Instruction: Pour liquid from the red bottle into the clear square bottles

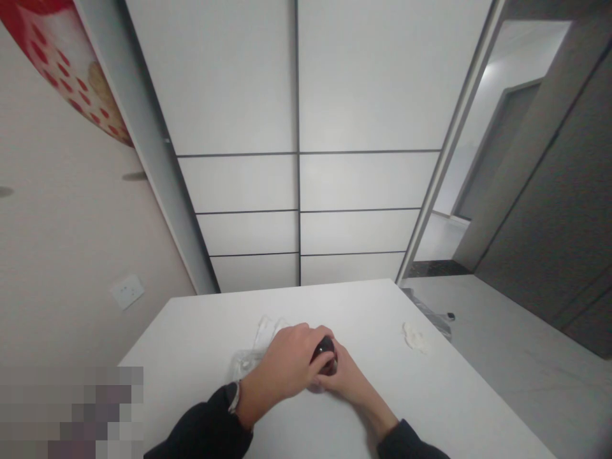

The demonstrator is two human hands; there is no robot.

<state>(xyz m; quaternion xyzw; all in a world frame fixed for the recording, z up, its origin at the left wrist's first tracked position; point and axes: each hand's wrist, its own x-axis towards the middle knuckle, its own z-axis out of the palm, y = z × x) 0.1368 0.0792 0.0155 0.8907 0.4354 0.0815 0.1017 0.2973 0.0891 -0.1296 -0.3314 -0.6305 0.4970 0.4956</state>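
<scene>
One dark, glossy object [326,346] is clasped between left hand [292,354] and right hand [347,376].
The left curls fingers and thumb narrowly round it, the right cups its side; it's over the white table [430,408], touching or not, I can't tell.

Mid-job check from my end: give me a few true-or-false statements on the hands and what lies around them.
1. The left hand and right hand both hold the dark object. True.
2. The wristband is on the right arm. False: the wristband is on the left arm.
3. Clear plastic lies on the table beside the left arm. True.
4. The crumpled white item touches the right hand. False: the crumpled white item lies apart, toward the table's right edge.
</scene>
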